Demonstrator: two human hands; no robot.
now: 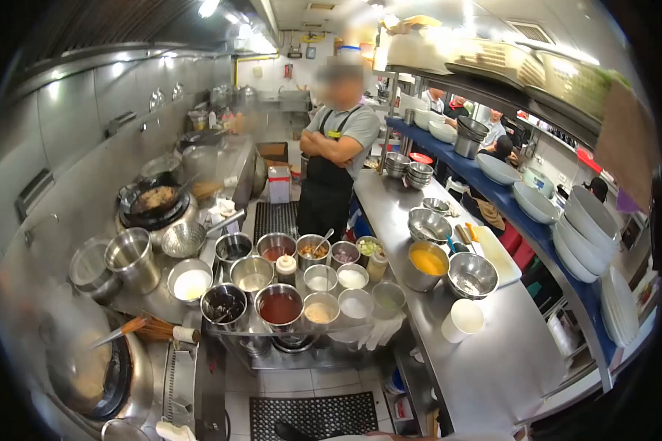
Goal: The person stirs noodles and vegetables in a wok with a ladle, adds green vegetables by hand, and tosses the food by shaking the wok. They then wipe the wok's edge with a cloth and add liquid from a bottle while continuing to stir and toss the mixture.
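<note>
Neither my left hand nor my right hand shows in the head view. Closest to me on the left is a large wok [77, 360] on the range, partly blurred by haze. A wooden-handled utensil [118, 332] lies across it, beside a bamboo brush [158, 328]. Ahead stands a rack of steel pots, including one of red sauce [279, 306], one of dark sauce [223, 304] and a squeeze bottle [286, 269]. A skimmer [182, 239] rests behind a bowl of white contents [190, 284]. Further back, a second wok [154, 197] holds brown food.
A person [335, 154] with folded arms stands in the aisle beyond the rack. On the right, a steel counter [500, 345] carries a pot of orange liquid [427, 266], a white tub [463, 320] and a cutting board [495, 250]. White bowls [535, 202] line the blue shelf above.
</note>
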